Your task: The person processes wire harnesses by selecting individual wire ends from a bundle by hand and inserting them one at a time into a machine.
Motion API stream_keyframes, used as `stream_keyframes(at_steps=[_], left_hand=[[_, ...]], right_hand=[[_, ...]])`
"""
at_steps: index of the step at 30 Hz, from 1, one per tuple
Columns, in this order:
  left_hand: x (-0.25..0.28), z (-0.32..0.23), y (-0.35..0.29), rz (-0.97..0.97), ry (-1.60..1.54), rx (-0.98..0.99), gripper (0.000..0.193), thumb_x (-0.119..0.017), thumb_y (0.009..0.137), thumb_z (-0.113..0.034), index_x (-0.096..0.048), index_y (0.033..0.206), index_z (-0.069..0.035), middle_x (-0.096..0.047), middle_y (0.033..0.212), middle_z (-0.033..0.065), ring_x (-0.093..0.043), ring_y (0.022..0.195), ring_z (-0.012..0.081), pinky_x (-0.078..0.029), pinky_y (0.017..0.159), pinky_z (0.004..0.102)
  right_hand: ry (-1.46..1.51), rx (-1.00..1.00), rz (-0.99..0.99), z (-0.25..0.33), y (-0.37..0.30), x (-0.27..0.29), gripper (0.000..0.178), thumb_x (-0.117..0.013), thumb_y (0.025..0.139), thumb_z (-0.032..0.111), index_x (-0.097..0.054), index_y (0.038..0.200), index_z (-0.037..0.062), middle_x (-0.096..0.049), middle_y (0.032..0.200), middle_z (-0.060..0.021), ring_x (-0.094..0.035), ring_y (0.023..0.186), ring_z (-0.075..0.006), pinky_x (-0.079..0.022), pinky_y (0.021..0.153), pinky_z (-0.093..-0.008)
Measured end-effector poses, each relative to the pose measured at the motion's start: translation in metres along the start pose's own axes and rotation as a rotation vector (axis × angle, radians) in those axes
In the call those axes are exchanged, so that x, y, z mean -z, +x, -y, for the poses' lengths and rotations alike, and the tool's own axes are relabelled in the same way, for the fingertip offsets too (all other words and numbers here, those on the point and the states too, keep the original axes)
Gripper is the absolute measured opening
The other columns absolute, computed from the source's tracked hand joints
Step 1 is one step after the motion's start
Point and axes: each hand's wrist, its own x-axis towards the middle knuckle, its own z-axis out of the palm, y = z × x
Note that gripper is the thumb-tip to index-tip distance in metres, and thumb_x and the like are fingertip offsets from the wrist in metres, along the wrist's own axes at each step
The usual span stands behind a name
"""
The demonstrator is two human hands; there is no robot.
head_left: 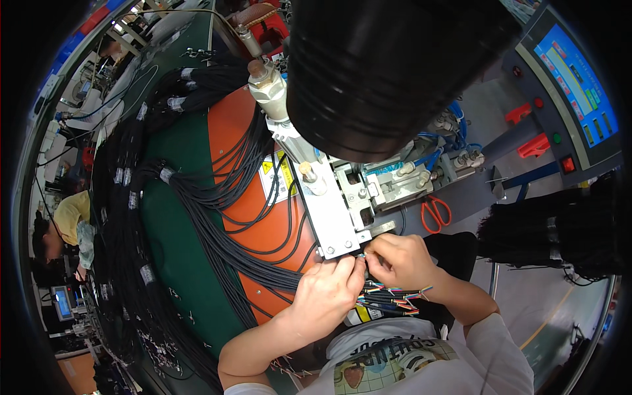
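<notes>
My left hand (328, 293) and my right hand (399, 261) meet at the front edge of a silver metal machine head (329, 227). Both have their fingers closed in a pinch. Small pale-green wire ends (361, 255) show between the fingertips, at the end of a cable that my left fingers mostly hide. A bundle of black cables (253, 263) runs from the left toward my left hand. Below my hands, several stripped cable ends (395, 299) fan out with multicoloured wires. A short metal bar (376, 230) juts from the machine just above my right fingers.
A large black cylinder (388, 72) overhangs the machine. Red-handled scissors (436, 214) lie right of it. An orange panel (230, 131) and green mat (171, 230) carry more cable bundles (135, 158). A screen (579, 85) stands far right, above hanging black cables (546, 227). Another person (69, 217) sits far left.
</notes>
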Motion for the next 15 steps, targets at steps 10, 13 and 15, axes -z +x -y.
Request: stream_keyframes(at_steps=[10,13,15], left_hand=[[-0.013,0.019,-0.034,-0.286,-0.044,0.1,0.044,-0.063,0.057,0.003,-0.063,0.101,0.003,-0.056,0.082,0.0106,-0.059,0.071,0.0262,-0.046,0.061,0.0375],[-0.018,0.02,-0.039,-0.247,-0.072,0.161,0.041,-0.063,0.059,0.003,-0.063,0.1,0.003,-0.054,0.072,0.0078,-0.057,0.062,0.0235,-0.045,0.055,0.0349],[-0.017,0.025,-0.038,-0.318,-0.142,0.079,0.035,-0.065,0.064,-0.001,-0.063,0.099,0.003,-0.052,0.068,0.0063,-0.055,0.055,0.0224,-0.044,0.051,0.0319]], right_hand=[[0.391,-0.322,0.002,-0.002,-0.008,-0.002,0.011,-0.068,0.082,0.005,-0.063,0.09,-0.0025,-0.058,0.066,-0.0023,-0.047,0.05,-0.0024,-0.036,0.045,-0.0212],[1.061,-0.467,0.143,0.004,-0.013,0.01,0.028,-0.068,0.082,0.005,-0.061,0.108,0.0,-0.06,0.075,-0.0024,-0.055,0.056,-0.0036,-0.043,0.051,-0.0214],[1.122,-0.288,0.276,0.003,-0.013,0.012,0.044,-0.064,0.085,0.001,-0.053,0.128,0.0015,-0.06,0.09,-0.0028,-0.055,0.067,-0.0005,-0.043,0.061,-0.017]])
